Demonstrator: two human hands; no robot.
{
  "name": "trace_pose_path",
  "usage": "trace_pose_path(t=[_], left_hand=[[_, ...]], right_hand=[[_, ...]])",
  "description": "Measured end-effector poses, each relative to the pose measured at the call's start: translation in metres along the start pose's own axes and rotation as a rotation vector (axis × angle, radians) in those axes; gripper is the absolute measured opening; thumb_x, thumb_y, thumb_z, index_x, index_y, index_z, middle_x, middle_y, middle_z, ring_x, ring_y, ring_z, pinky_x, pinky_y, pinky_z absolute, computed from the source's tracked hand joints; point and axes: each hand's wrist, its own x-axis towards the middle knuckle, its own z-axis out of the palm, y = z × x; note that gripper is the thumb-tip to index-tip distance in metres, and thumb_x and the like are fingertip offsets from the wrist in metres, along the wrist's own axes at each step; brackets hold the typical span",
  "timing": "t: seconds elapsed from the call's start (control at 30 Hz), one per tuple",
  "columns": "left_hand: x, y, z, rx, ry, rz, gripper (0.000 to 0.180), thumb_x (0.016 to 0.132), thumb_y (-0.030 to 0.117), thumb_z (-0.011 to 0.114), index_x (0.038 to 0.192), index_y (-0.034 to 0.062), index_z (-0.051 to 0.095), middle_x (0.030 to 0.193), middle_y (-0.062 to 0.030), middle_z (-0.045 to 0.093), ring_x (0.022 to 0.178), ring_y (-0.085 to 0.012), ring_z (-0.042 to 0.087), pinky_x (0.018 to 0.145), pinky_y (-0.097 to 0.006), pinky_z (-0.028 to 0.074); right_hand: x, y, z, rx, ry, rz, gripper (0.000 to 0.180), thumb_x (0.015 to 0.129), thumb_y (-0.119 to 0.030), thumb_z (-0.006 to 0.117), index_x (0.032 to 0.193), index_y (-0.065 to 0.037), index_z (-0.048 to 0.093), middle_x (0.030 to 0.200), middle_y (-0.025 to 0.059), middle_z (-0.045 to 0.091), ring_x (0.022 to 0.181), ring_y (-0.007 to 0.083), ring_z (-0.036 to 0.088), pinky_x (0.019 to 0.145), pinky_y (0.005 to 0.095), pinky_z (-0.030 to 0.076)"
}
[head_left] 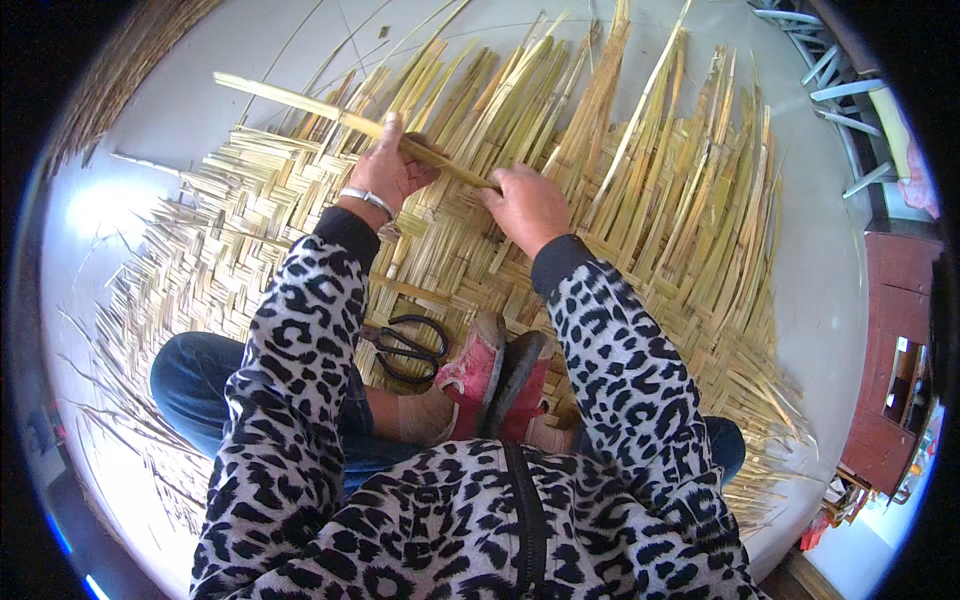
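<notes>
A long flat pale-yellow reed strip [300, 101] slants between my two hands above a half-woven reed mat [430, 255]. My left hand [388, 170], with a bracelet at the wrist, is closed around the strip's middle, thumb on top. At the strip's lower right end, my right hand [528, 205] pinches it with curled fingers. Loose strip ends [640, 150] fan out from the mat's far edge, beyond both hands. Black-handled scissors [408, 348] lie on the mat between my left forearm and my red shoes [475, 370]; their blades are partly hidden by my sleeve.
Pale floor [820, 300] surrounds the mat. A bundle of dry stalks [125, 75] lies at the far left. Stacked light-coloured chairs or stools [845, 90] stand at the far right, with a reddish-brown cabinet [890, 350] nearer. My bent legs rest over the mat's near part.
</notes>
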Motion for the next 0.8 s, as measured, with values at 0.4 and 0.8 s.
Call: trace_pose_path(t=[0.4,0.8], left_hand=[[0.137,-0.014,0.025,1.855,-0.470,0.530,0.049,0.079,0.032,0.067,0.118,0.0039,0.060,0.116,-0.0227,0.061,0.108,-0.0350,0.060,0.091,-0.041,0.050],[0.103,-0.001,0.063,1.770,-0.140,0.391,0.055,0.069,0.050,0.076,0.095,0.0010,0.070,0.082,-0.0163,0.070,0.070,-0.0280,0.068,0.063,-0.040,0.053]], right_hand=[[0.003,0.003,-0.001,0.238,0.185,0.230,0.031,0.083,-0.030,0.063,0.083,0.001,0.064,0.073,0.0197,0.063,0.070,0.0371,0.062,0.063,0.0422,0.048],[-0.007,0.006,-0.002,0.356,0.292,0.248,0.029,0.083,-0.028,0.062,0.082,0.001,0.063,0.071,0.0182,0.064,0.066,0.0352,0.063,0.061,0.0395,0.048]])
